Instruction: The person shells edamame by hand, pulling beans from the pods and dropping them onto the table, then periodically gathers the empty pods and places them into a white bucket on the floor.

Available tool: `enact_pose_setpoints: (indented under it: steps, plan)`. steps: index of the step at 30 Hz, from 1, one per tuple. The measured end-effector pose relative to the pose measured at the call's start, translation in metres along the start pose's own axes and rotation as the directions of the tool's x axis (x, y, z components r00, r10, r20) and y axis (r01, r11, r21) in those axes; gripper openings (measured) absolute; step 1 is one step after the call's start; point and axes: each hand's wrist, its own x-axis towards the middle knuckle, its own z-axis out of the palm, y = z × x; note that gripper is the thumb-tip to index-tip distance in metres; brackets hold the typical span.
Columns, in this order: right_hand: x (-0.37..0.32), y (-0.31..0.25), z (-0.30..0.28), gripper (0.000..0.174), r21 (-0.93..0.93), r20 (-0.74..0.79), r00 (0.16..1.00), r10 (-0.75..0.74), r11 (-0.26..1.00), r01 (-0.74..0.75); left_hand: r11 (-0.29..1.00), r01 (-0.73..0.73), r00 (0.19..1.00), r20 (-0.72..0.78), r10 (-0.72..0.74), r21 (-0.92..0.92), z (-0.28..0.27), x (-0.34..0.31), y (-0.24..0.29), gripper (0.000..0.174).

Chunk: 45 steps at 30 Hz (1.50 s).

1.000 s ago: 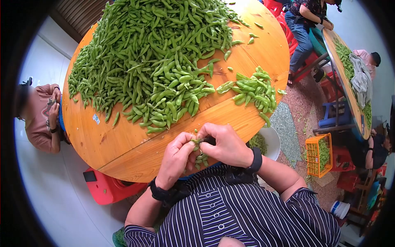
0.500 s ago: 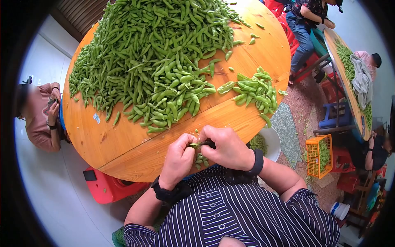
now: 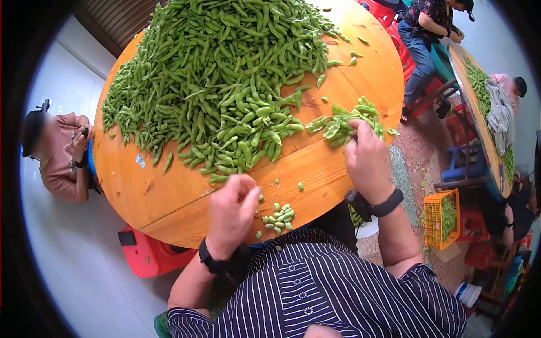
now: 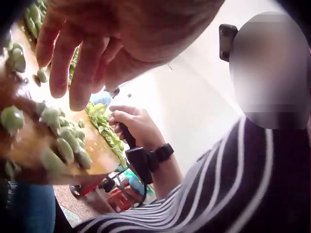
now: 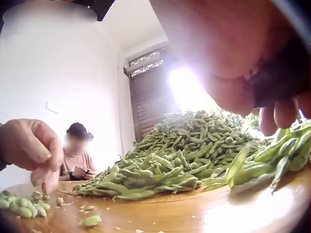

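My left hand (image 3: 232,211) hangs just above a small cluster of shelled green soybeans (image 3: 278,218) at the table's near edge. In the left wrist view its fingers (image 4: 60,68) point down loosely, holding nothing visible. My right hand (image 3: 369,160) has its fingertips at a smaller heap of flat, split pods (image 3: 338,125) on the right side. In the right wrist view its fingers (image 5: 284,114) bend down over those pods. A dark strip (image 4: 127,136) runs along its palm; I cannot tell whether the fingers grip it. A big mound of edamame pods (image 3: 208,84) covers the table's far side.
A round wooden table (image 3: 169,211) bears all this. Beneath its right edge is a pale basin (image 3: 369,228). Farther right stand an orange crate (image 3: 441,219) and a second table (image 3: 490,129). A red stool (image 3: 143,256) is at left; a person (image 3: 65,155) sits across there.
My hands were together over the soybeans, working a pod between the fingertips. They have parted: the right moved to the smaller heap, the left drew slightly left. The soybean cluster is now uncovered.
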Motion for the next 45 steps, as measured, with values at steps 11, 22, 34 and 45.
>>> enact_pose_setpoints:
  steps: [11, 22, 34, 45]
  plan:
    - [-0.035, -0.05, 0.029, 0.017, 0.469, 0.398, 0.859, -0.321, 0.876, 0.11, 0.924, -0.091, 0.982, -0.119, 0.144, 0.37, 0.006, 0.056, -0.019, 0.02]
    - [-0.03, -0.052, 0.038, 0.016, 0.62, 0.327, 0.915, -0.235, 0.784, -0.02, 0.824, 0.156, 0.963, -0.104, -0.25, -0.544, -0.016, 0.038, -0.003, 0.007]
    - [-0.024, -0.055, 0.048, 0.022, 0.686, 0.293, 0.896, -0.334, 0.726, 0.046, 0.353, 0.352, 0.923, 0.258, -0.287, -0.867, 0.002, 0.017, -0.001, 0.01]
    - [-0.017, -0.053, 0.037, 0.021, 0.418, 0.191, 0.937, -0.291, 0.888, 0.19, 0.511, 0.297, 0.885, 0.032, -0.464, -0.807, -0.022, 0.012, -0.005, 0.01]
